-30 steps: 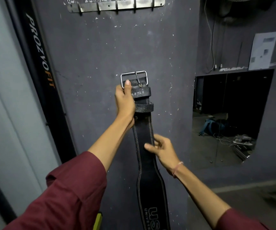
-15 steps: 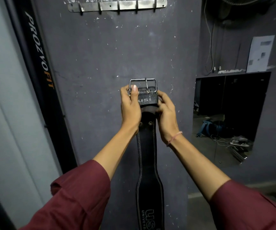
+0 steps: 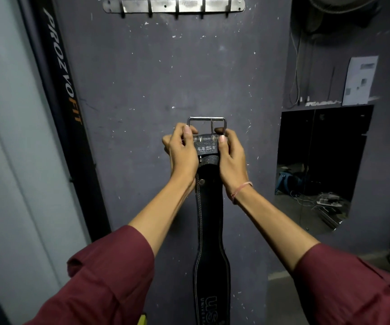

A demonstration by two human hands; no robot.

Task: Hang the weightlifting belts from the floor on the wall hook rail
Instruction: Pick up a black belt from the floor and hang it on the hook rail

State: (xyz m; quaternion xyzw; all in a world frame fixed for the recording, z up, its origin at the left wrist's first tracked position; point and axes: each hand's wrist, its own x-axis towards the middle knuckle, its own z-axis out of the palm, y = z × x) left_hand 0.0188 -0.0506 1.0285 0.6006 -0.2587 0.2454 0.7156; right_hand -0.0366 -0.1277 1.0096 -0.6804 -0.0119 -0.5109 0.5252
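Note:
A black leather weightlifting belt [image 3: 209,221] with white stitching hangs straight down in front of the grey wall. Its steel buckle [image 3: 206,124] points up. My left hand [image 3: 182,156] grips the belt's top end from the left, thumb on the buckle's base. From the right, my right hand [image 3: 232,158] grips the same end. The metal hook rail [image 3: 174,5] is fixed to the wall high above the buckle, with several bare hooks. The belt's lower end runs out of view at the bottom.
A black post [image 3: 60,90] printed PROZVOFIT stands to the left of the wall panel. A mirror [image 3: 318,170] on the right wall reflects floor clutter. Above it hang a paper sheet [image 3: 360,80] and cables [image 3: 296,73].
My right hand came up from the belt's middle to grip the buckle end beside my left hand. The rail now sits a little lower in view.

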